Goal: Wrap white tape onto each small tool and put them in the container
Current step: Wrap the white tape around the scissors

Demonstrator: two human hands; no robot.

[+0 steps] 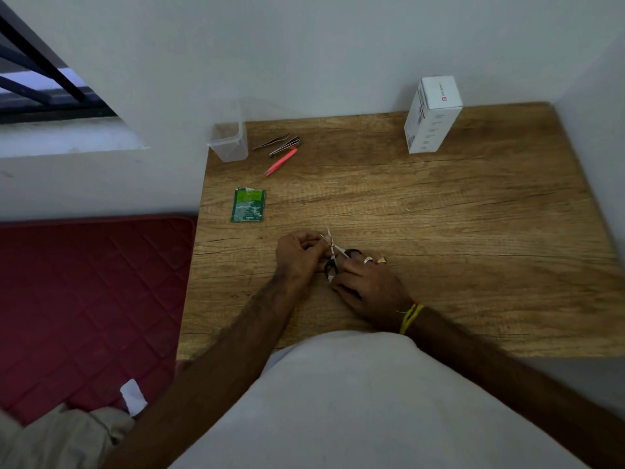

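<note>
Colours: brown wood-grain counter [439, 204], grey-white walls.
Scissors [338, 257] silver blades, black handles; tweezers [280, 162] bright pink; other tools [277, 142] silver; sachet [248, 204] green with white print; container [228, 143] clear; box [431, 116] white, red logo; mat [84, 299] dark red, diamond-quilted; wrist threads [411, 318] yellow and orange.

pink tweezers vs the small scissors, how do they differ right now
The pink tweezers lie untouched on the table near the clear container; the small scissors are held in front of the person by the left hand and right hand. The tweezers are all pink; the scissors have metal blades and black handle loops. The tweezers are one slim bar; the scissors are spread open. Both are small tools outside the container.
</note>
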